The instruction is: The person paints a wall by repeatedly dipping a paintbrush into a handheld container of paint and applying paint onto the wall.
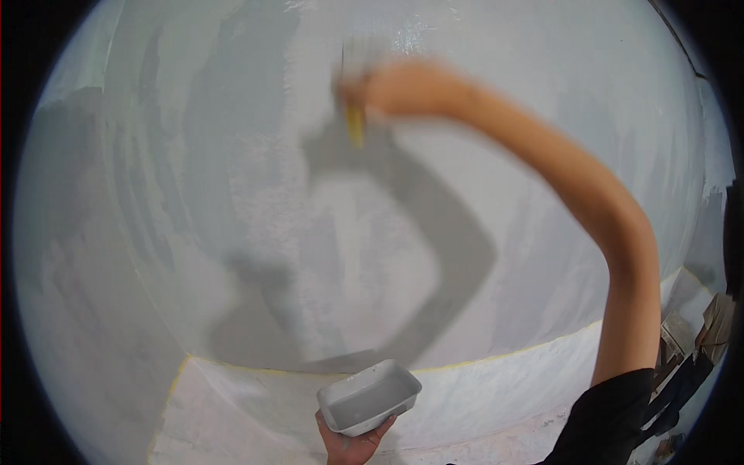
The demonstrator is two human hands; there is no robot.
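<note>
My right hand (386,90), blurred by motion, grips a paintbrush with a yellow handle (356,127). The brush head points up at the wall (372,232); blur hides whether the bristles touch it. Low in the view, my left hand (353,449) supports a shallow rectangular plastic tray (386,414) from beneath, thumb and fingers along its sides. Light grey paint (372,398) lies in the tray. Patches of pale and darker grey cover the wall, with a wet shine (410,35) near the top.
A thin yellow line (500,356) runs along the wall's lower edge, above a whitish lower band (500,389). Another wall (64,232) meets it at left. At far right are a person in beige and dark clothing (718,325) and a worn wooden stand (677,334).
</note>
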